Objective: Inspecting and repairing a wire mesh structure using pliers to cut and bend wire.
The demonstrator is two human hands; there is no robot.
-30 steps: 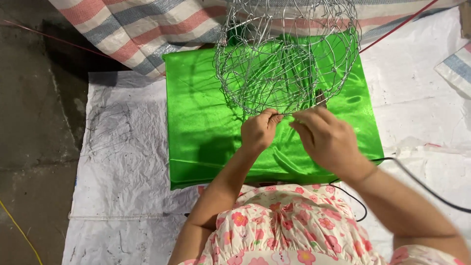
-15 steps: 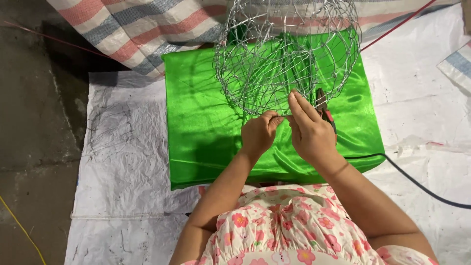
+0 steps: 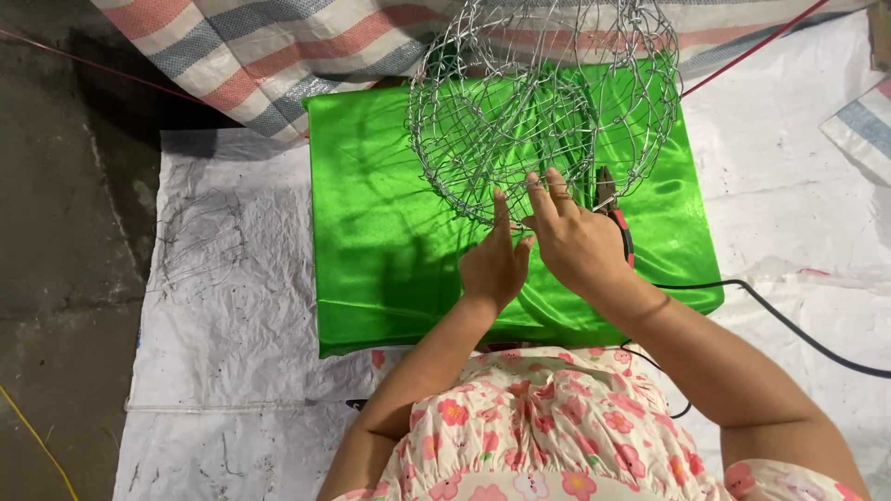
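Bright green satin cloth (image 3: 390,250) is lying spread over a low block on the floor, and a rounded frame of silver wire mesh (image 3: 538,102) is standing on its far half, reaching up toward the camera. The left hand (image 3: 494,269) is resting at the near lower edge of the wire mesh, its fingers (image 3: 501,209) stretched up and pressing against the wires rather than closing round anything. The right hand (image 3: 580,243) is sitting just beside it, touching it, with fingers pointing into the mesh; it is holding red-handled pliers (image 3: 614,218), whose dark tip is showing beyond the knuckles, though how tightly the hand is closing on them cannot be told. A black cable (image 3: 789,325) is running from under the right forearm across a white woven sheet (image 3: 223,306) covering the floor. A striped red, white and grey tarpaulin (image 3: 251,56) is lying bunched behind the cloth. The person is wearing a pink flowered garment (image 3: 557,427)
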